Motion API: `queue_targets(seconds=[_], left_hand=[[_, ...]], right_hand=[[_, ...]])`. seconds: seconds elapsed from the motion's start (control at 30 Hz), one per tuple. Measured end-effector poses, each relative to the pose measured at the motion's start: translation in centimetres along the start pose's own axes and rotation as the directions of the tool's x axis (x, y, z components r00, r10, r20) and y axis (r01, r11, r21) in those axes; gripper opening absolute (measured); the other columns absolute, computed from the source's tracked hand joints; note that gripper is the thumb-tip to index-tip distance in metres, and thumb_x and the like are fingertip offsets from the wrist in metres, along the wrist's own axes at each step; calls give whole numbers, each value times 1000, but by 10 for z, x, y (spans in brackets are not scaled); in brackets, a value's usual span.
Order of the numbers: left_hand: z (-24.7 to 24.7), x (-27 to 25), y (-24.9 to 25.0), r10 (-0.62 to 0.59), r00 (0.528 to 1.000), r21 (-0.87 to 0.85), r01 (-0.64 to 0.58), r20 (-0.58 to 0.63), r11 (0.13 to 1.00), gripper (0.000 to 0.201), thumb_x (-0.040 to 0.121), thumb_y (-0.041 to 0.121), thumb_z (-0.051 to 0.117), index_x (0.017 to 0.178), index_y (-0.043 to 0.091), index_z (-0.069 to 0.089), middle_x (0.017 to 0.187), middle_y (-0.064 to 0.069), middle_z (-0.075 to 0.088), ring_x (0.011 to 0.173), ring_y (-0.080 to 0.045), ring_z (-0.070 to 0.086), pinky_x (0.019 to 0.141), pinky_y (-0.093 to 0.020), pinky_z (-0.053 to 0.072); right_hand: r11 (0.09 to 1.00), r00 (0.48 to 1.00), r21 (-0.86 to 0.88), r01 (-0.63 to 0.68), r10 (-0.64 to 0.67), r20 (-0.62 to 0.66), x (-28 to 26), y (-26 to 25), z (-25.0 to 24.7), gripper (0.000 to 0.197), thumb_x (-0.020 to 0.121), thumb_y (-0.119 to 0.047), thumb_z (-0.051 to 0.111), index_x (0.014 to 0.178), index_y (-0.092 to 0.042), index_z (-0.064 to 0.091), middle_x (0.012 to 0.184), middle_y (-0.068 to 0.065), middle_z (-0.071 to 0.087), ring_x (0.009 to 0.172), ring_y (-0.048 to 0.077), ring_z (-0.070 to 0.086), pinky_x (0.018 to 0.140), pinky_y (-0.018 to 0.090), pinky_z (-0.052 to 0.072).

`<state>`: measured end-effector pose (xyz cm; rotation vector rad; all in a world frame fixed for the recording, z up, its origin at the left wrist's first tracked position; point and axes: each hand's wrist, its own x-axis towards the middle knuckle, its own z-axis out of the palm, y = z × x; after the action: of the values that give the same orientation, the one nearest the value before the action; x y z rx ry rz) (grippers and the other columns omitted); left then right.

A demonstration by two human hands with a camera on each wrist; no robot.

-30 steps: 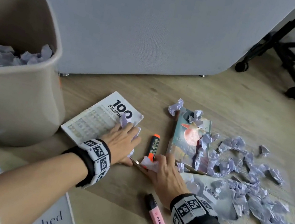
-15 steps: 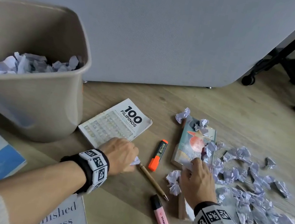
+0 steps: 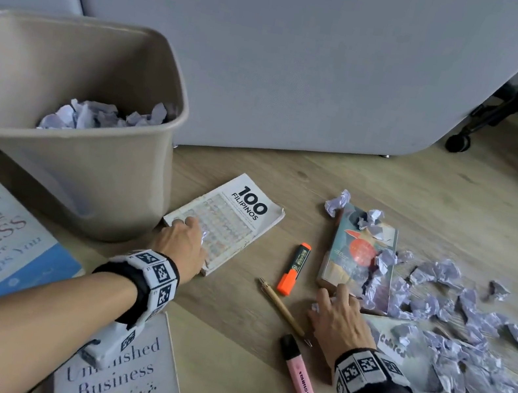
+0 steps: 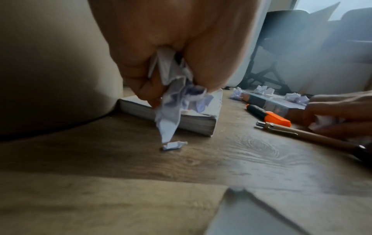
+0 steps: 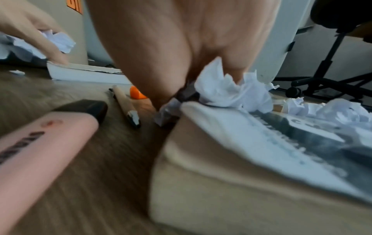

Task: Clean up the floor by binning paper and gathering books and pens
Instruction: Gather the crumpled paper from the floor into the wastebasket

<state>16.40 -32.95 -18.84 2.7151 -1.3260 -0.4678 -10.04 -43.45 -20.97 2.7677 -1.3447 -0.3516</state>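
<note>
While crumpled paper (image 4: 179,95) is carried loosely, scraps may be shed: one scrap (image 4: 174,145) already lies on the floor (image 3: 390,191) beside the white book (image 3: 229,222). Left hand (image 3: 181,245): grip curled round that paper, over the book by the bin (image 3: 74,115). Right hand (image 3: 338,317): grip curled round a paper wad (image 5: 231,90), near the pencil (image 3: 282,309) and orange highlighter (image 3: 294,268).
</note>
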Motion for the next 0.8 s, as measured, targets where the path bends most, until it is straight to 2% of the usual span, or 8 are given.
queue_targets(seconds=[0.1,0.2,0.3,0.47,0.57,0.63,0.73,0.8], left_hand=[[3,-4,3,-24,999,54,22,28,998,50,92,36,59,124,0,43,124,-17,56,111,-30,59,86,-34,46],[9,-7,7,-114,990,34,111,81,993,54,92,40,59,123,-2,43,126,-19,56,114,-30,57,86,-35,46],[15,-14,9,-120,982,17,119,147,993,49,95,37,55,124,-2,45,125,-19,56,115,-31,56,87,-35,45],[11,-26,14,117,965,-22,-115,236,993,27,93,29,58,106,6,56,102,-13,67,92,-30,67,75,-34,55],[-7,-29,33,266,945,7,-273,188,962,22,96,27,50,103,7,53,100,-13,64,90,-31,64,72,-35,52],[-21,-27,56,407,899,70,-422,162,904,21,97,27,48,105,9,52,103,-14,63,94,-33,61,71,-35,45],[-31,-28,96,572,796,124,-599,199,791,24,95,29,51,106,8,52,103,-18,64,95,-36,61,70,-35,42],[-25,-33,119,598,764,103,-633,243,767,30,94,33,55,111,8,51,107,-18,64,99,-37,62,72,-35,42]], right_hand=[[997,998,37,62,-62,0,2,9,6,23,96,-27,50,112,-11,54,111,12,49,90,30,60,72,37,52],[982,993,184,52,-31,-116,-4,10,0,13,89,-15,63,96,-8,56,91,9,50,67,24,57,57,32,46],[903,961,428,-47,158,-227,-10,20,-15,10,94,-17,51,92,-8,49,85,5,50,67,22,50,61,31,41],[653,886,706,-274,456,-78,-31,57,-40,15,94,-23,48,103,-10,47,67,5,59,61,23,55,56,30,41],[728,901,572,-378,431,47,-43,71,-33,17,94,-25,47,99,-9,51,75,13,62,70,29,57,64,35,43],[787,913,482,-385,401,74,-48,72,-28,13,91,-25,48,97,-13,50,74,13,63,70,30,57,65,35,43],[760,913,541,-360,406,38,-47,81,-26,15,88,-21,51,100,-12,51,64,6,60,58,25,55,58,34,46],[700,896,618,-358,445,15,-40,90,-30,19,90,-20,52,106,-9,50,66,3,58,58,20,56,53,30,46]])
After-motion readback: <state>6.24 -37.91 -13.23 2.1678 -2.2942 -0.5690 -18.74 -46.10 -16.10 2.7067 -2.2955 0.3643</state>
